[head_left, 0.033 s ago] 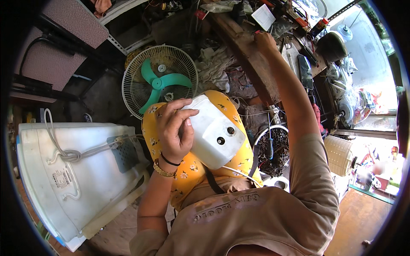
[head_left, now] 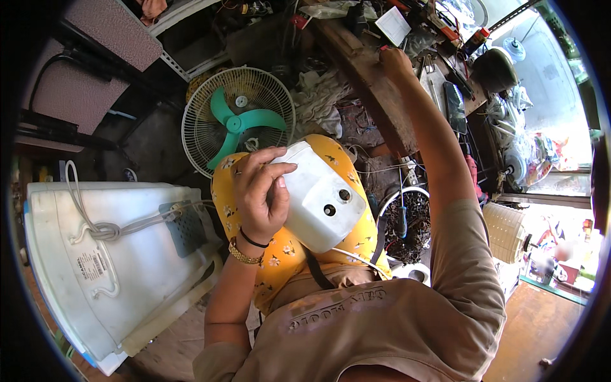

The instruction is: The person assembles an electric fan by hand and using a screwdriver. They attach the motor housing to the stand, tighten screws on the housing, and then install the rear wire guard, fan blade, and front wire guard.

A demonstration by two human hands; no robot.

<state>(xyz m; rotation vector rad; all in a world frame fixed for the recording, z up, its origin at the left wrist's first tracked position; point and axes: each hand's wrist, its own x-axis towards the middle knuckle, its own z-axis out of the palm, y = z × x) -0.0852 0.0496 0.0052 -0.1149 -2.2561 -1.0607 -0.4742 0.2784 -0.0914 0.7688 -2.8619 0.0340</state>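
Note:
A white plastic housing [head_left: 318,200] with two dark round holes lies across my lap, on yellow flowered cloth [head_left: 340,156]. My left hand [head_left: 264,188] is at its left edge, fingers bent and apart. The fingertips overlap the housing; whether they press on it I cannot tell. My right arm stretches far forward to the wooden bench [head_left: 388,118]. There my right hand [head_left: 396,62] is closed beside a small red-pink thing [head_left: 384,48]; what its fingers hold is hidden.
A fan with green blades [head_left: 235,122] stands ahead on the left. A large white appliance casing [head_left: 127,254] with a looped cord is at my left. A blue-handled screwdriver [head_left: 402,219] rests by a round container of dark small parts [head_left: 417,235]. Tools crowd the bench's right side.

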